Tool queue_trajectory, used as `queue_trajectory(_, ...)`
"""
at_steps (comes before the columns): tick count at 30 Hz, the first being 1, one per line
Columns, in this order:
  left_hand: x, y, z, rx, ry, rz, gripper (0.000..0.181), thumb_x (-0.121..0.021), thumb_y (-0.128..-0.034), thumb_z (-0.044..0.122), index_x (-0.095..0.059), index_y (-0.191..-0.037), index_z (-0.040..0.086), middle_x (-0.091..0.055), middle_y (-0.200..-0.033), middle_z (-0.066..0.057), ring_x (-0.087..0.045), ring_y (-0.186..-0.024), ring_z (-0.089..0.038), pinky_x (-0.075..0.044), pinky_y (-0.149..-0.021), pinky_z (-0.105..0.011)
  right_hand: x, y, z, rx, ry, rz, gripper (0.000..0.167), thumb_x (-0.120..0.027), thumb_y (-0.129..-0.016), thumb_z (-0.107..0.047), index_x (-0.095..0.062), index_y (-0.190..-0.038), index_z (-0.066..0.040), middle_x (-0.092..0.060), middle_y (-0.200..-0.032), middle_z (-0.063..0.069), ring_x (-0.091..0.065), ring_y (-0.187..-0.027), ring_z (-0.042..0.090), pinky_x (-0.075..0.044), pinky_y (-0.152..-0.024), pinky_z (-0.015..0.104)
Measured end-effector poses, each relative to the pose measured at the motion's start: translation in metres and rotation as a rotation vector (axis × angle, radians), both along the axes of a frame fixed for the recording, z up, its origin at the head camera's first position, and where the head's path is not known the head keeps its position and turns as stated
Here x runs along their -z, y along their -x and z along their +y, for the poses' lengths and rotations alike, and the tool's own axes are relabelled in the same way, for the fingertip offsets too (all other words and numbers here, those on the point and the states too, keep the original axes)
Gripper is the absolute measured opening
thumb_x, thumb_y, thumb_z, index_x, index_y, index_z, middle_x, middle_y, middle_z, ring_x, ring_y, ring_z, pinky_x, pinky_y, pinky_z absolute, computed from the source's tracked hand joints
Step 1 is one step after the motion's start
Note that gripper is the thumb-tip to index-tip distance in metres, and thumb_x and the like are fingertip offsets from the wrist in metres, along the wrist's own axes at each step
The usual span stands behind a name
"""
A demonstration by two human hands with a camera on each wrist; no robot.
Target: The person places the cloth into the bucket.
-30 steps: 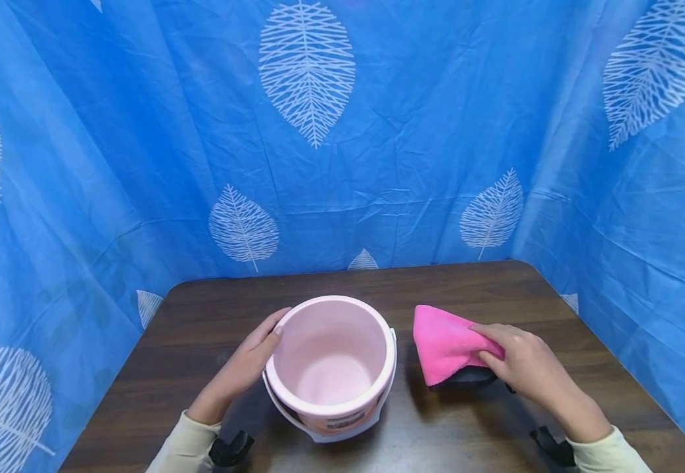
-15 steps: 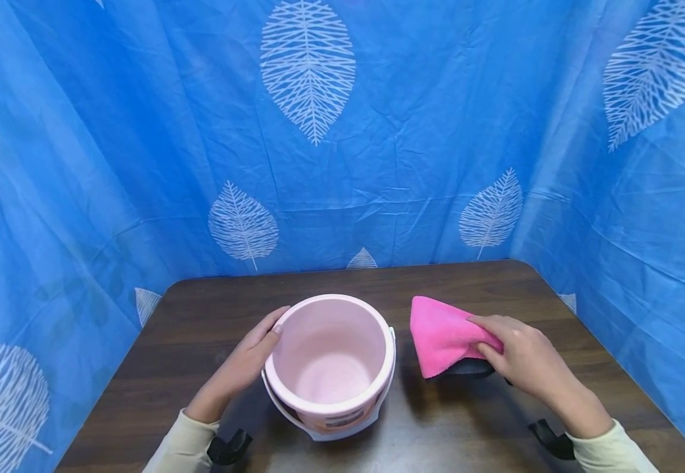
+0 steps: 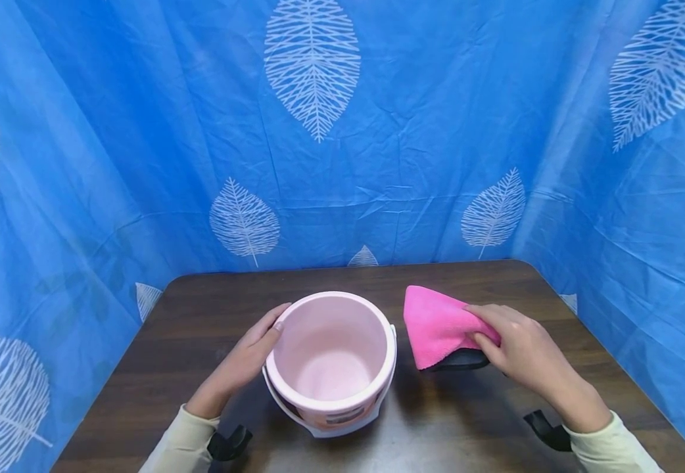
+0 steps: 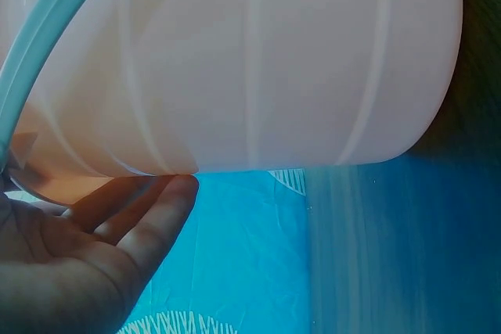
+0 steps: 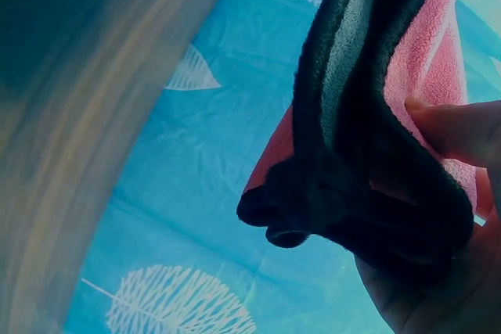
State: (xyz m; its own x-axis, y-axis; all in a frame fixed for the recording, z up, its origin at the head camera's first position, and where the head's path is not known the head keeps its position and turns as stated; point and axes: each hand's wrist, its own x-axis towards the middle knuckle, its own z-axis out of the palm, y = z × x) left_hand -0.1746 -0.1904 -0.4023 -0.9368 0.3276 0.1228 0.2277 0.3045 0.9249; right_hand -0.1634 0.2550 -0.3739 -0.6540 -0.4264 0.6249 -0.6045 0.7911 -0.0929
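A pale pink bucket stands upright on the table in the head view, its white handle hanging down at the front. My left hand holds the bucket's left side, with the thumb at the rim and the fingers along the outer wall; in the left wrist view, fingertips touch that wall. To the bucket's right, my right hand grips a folded cloth, bright pink on one side and dark on the other. The cloth is pinched between thumb and fingers, raised above the table.
The dark wooden table has rounded far corners. Blue curtain with white leaf prints surrounds its back and sides. Black straps sit at both wrists, by the cream sleeves.
My right hand has moved the cloth slightly up and left, nearer the bucket. My left hand and the bucket stay nearly where they were.
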Motion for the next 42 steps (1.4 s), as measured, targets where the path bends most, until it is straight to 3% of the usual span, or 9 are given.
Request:
queue_trajectory(17,0.0,0.0,-0.001,-0.001,0.009,-0.007,0.051,-0.037,-0.1117,0.026,-0.032,-0.156,0.002,-0.037,-0.158,-0.021,-0.036,-0.144,-0.04,-0.031,-0.114,-0.059,-0.014,0.002,-0.011,-0.046,0.016,0.054,0.048,-0.083,-0.071,-0.004,-0.071,-0.117,-0.002,-0.073,-0.102,0.008,-0.069,-0.09,0.026,-0.058,-0.076,0.048)
queue_trajectory(42,0.0,-0.001,0.001,0.001,-0.001,0.001,0.05,-0.037,-0.1118,0.025,-0.033,-0.156,0.003,-0.038,-0.157,-0.02,-0.038,-0.143,-0.04,-0.031,-0.114,-0.058,-0.031,0.004,-0.032,-0.143,0.02,0.095,0.046,-0.081,-0.073,-0.004,-0.071,-0.118,-0.004,-0.073,-0.106,0.008,-0.069,-0.096,0.025,-0.055,-0.082,0.044)
